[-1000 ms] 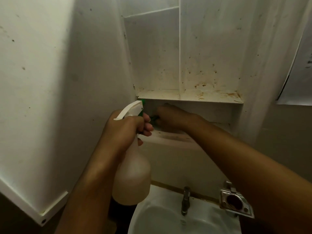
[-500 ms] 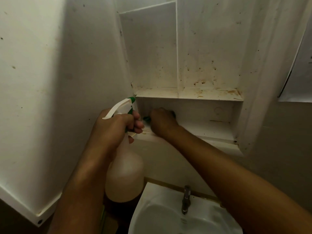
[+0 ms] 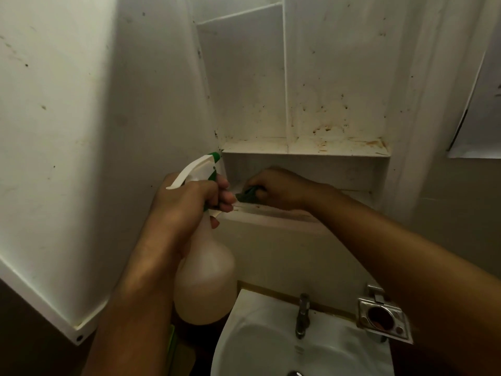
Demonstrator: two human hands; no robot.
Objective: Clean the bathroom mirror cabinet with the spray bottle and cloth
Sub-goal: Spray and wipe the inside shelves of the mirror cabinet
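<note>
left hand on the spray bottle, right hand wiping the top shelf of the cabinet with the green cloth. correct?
Not the top shelf. In the head view the right hand presses the green cloth into the lowest compartment, under the stained shelf. The rest holds: the left hand grips the spray bottle.

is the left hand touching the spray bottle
Touching. The head view shows the left hand wrapped round the neck of the spray bottle, fingers curled at its trigger.
</note>
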